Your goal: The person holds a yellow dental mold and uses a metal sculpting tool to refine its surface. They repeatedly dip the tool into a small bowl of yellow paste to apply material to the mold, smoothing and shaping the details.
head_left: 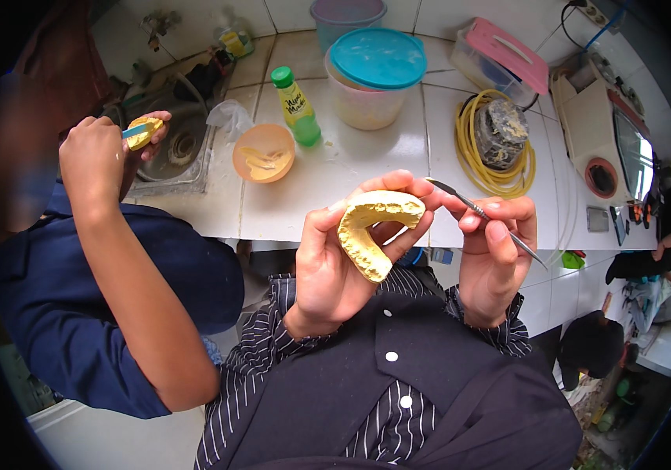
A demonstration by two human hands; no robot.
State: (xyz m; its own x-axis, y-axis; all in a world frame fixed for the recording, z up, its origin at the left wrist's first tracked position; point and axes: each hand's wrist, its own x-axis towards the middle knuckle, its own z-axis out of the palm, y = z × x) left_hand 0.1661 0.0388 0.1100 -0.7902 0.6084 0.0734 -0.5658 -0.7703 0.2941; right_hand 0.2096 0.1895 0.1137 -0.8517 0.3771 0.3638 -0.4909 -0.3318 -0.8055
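Observation:
A yellow plaster dental cast point(360, 227), curved like a horseshoe with tooth shapes along its arch, rests in my left hand point(327, 270). My fingers curl round its far side and through its inner gap. In my right hand point(500, 251) is a slim metal carving tool point(482, 213), pinched between thumb and fingers. One dark, flattened end points up left toward the cast; the thin pointed end slants down right. The tool's tip is apart from the tooth edge. Both hands are held above the near edge of the white tiled counter point(335, 168).
At left, another person's hands point(94, 157) hold a similar yellow cast point(144, 133) and a blue blade by a sink point(182, 149). On the counter stand an orange bowl point(261, 141), a green bottle point(296, 110), a lidded tub point(367, 102), coiled yellow hose point(468, 160) and a beige machine point(586, 133).

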